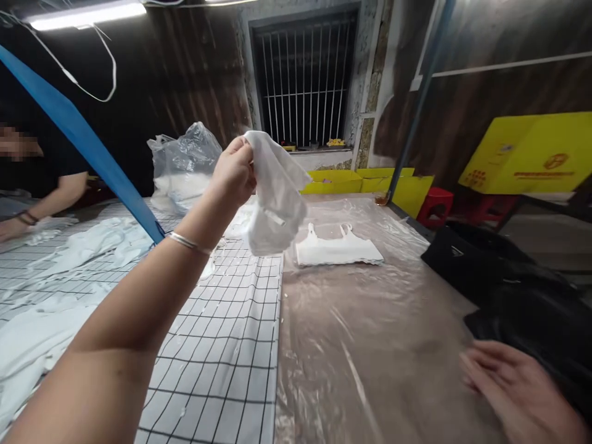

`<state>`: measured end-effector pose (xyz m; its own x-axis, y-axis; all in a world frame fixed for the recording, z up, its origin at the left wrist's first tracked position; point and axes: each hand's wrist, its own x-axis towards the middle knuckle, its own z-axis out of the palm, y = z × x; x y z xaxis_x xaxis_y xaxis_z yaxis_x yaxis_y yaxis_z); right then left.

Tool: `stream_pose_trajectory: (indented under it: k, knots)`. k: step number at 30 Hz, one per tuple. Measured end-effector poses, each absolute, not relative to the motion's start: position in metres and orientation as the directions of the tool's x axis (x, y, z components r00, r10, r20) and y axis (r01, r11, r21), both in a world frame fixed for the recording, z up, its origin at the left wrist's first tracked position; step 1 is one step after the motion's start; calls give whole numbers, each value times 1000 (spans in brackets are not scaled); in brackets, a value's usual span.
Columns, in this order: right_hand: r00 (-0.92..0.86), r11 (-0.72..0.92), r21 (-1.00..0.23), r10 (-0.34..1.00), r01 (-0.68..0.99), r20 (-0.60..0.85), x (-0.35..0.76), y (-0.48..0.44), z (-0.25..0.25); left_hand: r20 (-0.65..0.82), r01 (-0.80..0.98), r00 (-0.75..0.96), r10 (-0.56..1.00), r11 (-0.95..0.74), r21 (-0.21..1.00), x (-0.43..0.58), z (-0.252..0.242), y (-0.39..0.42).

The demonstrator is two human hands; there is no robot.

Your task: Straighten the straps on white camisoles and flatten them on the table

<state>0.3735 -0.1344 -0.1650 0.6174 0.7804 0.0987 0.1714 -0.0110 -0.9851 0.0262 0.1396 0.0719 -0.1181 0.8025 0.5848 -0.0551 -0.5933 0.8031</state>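
My left hand is raised above the table, fingers pinched shut on a white garment that hangs down from it. A thin silver bangle sits on that wrist. My right hand lies flat at the lower right on the clear plastic sheet, fingers stretched out, holding nothing. Beyond the held garment, a folded white crop top lies flat on the plastic.
A black-and-white grid cloth covers the table's left half, with loose white fabric on it. A clear plastic bag stands behind. Black fabric is piled at right. Another person's arm rests far left. Yellow boxes stand behind.
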Motion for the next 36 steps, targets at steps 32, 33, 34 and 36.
stream_pose_trajectory:
  k: [32,33,34,36]
  knots:
    - [-197,297,-949,942,107,273,344,-105,15,131,-151,922,365,29,988,153,-29,-17]
    - [-199,326,-939,933,112,300,345,-104,18,162,-178,912,377,8,984,151,-25,-19]
    - [-205,346,-932,925,106,320,346,-103,20,205,-219,898,389,-7,976,150,-22,-20]
    - [-217,367,-928,913,67,346,348,-101,20,267,-295,872,410,5,956,150,-15,-24]
